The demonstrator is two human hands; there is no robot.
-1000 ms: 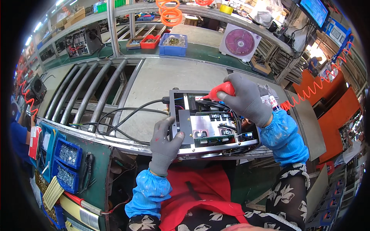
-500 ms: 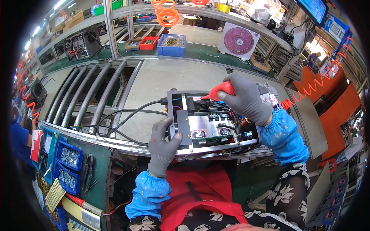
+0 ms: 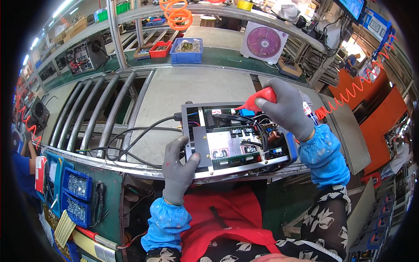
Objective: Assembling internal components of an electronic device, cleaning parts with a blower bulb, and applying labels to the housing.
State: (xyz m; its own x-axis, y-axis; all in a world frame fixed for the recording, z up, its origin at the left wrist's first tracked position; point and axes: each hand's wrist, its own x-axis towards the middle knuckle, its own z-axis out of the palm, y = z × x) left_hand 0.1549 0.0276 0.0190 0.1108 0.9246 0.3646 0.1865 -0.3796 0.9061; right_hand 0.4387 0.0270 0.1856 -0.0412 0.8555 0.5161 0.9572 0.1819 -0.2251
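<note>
An uncovered metal equipment case lies on the bench before me, with circuit boards, a silvery plate and wires showing inside. My left hand, in a grey glove, grips its near left corner, thumb on the top plate and fingers along the side. In my gloved right hand is a red squeeze bottle with a tapered nozzle. The nozzle points down at parts along the case's far side, near a white connector and a blue component; whether the tip touches is unclear. A black power cord leaves the case's left side.
Metal rollers run at the left. Blue screw trays and pliers sit near left. Across the bench stand a blue bin, a red bin and a white fan-like unit. An orange coiled hose hangs at right.
The red bottle's nozzle has shifted right along the case's far side, away from the white connector. My left hand keeps its grip on the corner. The whole view has moved slightly.
</note>
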